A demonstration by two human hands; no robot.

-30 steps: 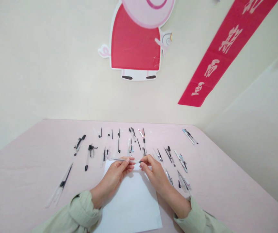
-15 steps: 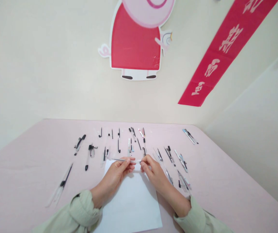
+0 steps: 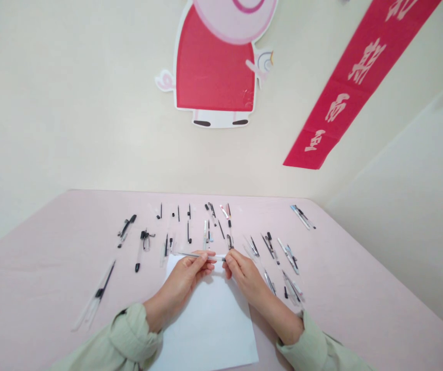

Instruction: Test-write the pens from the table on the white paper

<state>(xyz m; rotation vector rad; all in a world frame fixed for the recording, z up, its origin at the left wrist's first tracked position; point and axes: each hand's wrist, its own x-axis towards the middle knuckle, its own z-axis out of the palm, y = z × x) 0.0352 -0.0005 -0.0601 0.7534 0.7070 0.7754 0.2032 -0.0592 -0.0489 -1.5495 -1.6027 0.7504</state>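
A slim clear pen point(image 3: 216, 258) lies level between my hands, over the far end of a white sheet of paper point(image 3: 214, 319). My left hand point(image 3: 190, 270) pinches its barrel near the middle, thumb on top, and the thin grey end pokes out to the left. At the pen's right end, the fingers of my right hand point(image 3: 242, 270) are closed round the tip. They hide that end, so whether a cap sits there cannot be made out.
Pen parts lie in groups across the pink table point(image 3: 32, 288): clear barrels with a dark refill point(image 3: 107, 278) at left, a black-capped pen point(image 3: 129, 225) farther back, several parts point(image 3: 291, 286) right of the paper. More pens point(image 3: 302, 216) lie far right. A wall point(image 3: 109, 129) stands behind.
My right hand has shifted slightly, its fingers turning a little at the pen's right end. My left hand keeps its hold, and the pen stays in nearly the same place.
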